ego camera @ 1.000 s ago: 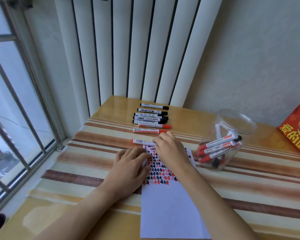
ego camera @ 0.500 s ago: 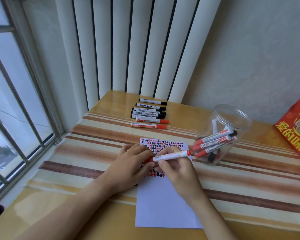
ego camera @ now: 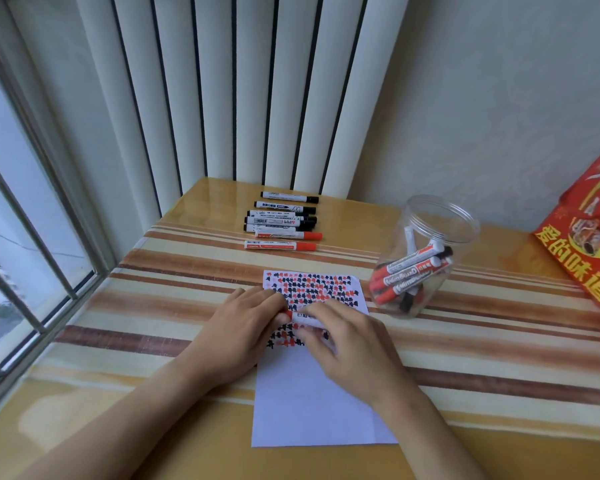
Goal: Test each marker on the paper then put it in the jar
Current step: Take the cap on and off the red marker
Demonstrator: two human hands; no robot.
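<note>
A white sheet of paper lies on the table, its upper part covered with red and black marks. Over the marks, both hands hold a red marker level. My left hand pinches the marker's red cap end. My right hand grips the white barrel, and its fingers hide most of the marker. A clear plastic jar stands open to the right of the paper with several red and black markers inside. A row of several markers, black ones at the back and two red ones in front, lies beyond the paper.
A red printed bag leans at the right edge. The table has a striped cover. Vertical blinds hang behind the table, and a barred window runs along the left.
My right hand picked the red marker from the front of the row and brought it back over the paper. My left hand now pinches its cap end.
</note>
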